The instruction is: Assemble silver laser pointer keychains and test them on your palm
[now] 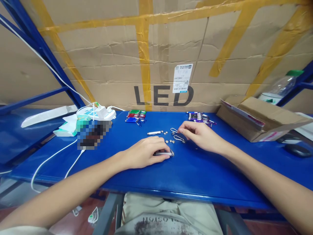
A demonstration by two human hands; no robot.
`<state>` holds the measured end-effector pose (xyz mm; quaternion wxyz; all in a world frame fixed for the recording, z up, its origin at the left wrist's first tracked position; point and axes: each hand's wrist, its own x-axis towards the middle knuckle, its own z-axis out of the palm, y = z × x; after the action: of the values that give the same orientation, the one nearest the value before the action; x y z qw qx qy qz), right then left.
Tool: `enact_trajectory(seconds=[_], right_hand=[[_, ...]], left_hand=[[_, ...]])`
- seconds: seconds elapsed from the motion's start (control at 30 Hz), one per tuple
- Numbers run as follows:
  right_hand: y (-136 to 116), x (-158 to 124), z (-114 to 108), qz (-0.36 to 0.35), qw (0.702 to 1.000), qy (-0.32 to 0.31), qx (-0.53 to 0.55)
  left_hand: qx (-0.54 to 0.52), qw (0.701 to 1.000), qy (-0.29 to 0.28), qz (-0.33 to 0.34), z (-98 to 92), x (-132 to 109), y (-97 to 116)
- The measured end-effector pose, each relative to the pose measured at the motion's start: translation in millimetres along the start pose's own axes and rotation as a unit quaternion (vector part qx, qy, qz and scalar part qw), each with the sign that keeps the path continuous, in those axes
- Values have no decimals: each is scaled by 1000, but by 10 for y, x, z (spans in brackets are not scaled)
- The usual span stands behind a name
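The left hand [146, 151] lay low in the middle of the frame, palm down on the blue table [171, 176], with its fingers closed around a small silver flashlight [164, 153] that rested flat on the surface. Only the right end of the tube showed past the fingertips. The right hand [199, 135] was a little higher and to the right of it, its thumb and first finger pinched on a metal clip [174, 131] — the grip looked light, at the very tip of the fingers.

A second clip [179, 139] lay just below the first one, and several small button cells [170, 141] were scattered between the two hands. Another silver flashlight [154, 133] lay free above the left hand. Farther back, near the cardboard wall, stood two rows of finished coloured flashlights [136, 116] and [199, 117], well apart from the hands.

To do this step well, I think the left hand should keep the tube pressed still against the table, so it cannot roll. The clip is thin and springy, so the right hand would do better to lift it straight up, clear of the second clip, because they may hook together. The loose cells lie close — a wide sweep of the wrist could push them away.
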<state>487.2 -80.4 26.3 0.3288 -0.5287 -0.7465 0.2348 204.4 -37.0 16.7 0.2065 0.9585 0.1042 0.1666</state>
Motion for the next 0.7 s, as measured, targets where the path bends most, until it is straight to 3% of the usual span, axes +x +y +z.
enact_trajectory(seconds=[0.13, 0.23, 0.33, 0.47, 0.7], right_hand=[[-28, -19, 60, -8, 997, -7, -75], [-47, -22, 80, 2, 992, 2, -129], [-49, -22, 84, 15, 986, 6, -164], [-42, -23, 83, 23, 982, -2, -188], [-4, -21, 119, 9, 979, -26, -201]], left_hand=[[103, 994, 23, 25, -77, 2, -74], [237, 971, 40, 13, -220, -4, -191], [278, 959, 61, -9, -375, -19, -314], [223, 972, 69, -23, -432, -29, -341], [59, 997, 32, -43, -236, -1, -120]])
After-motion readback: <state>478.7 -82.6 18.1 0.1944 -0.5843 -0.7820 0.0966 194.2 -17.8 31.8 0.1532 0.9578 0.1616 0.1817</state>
